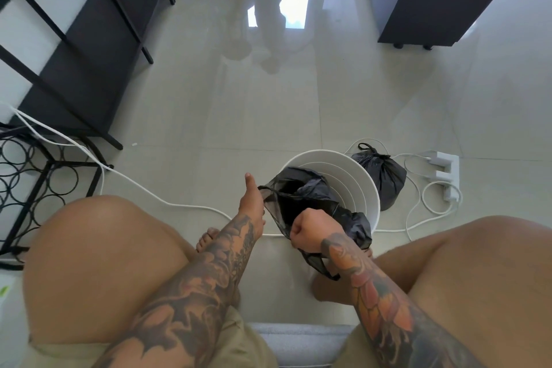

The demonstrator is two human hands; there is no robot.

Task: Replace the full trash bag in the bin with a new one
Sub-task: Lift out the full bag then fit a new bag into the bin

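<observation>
Sitting here with my knees apart over the glossy pale tiled floor (239, 104). There's a black metal shelf frame (83, 39) off to my left. The round white plastic bin (363, 188) stands on the floor right in front of me, between my legs. Just behind it, on its right, sits the tied-off full black trash bag (385, 181), knotted at the top, with a white power strip (445, 172) and its looped cable beside that. The fresh thin black bag (301, 197) is half inside the bin, the rest draped over the near rim. My right hand (313, 228) is clenched around the bag's edge. My left hand (252, 203) grips the opposite edge, thumb sticking up, stretching the mouth open.
</observation>
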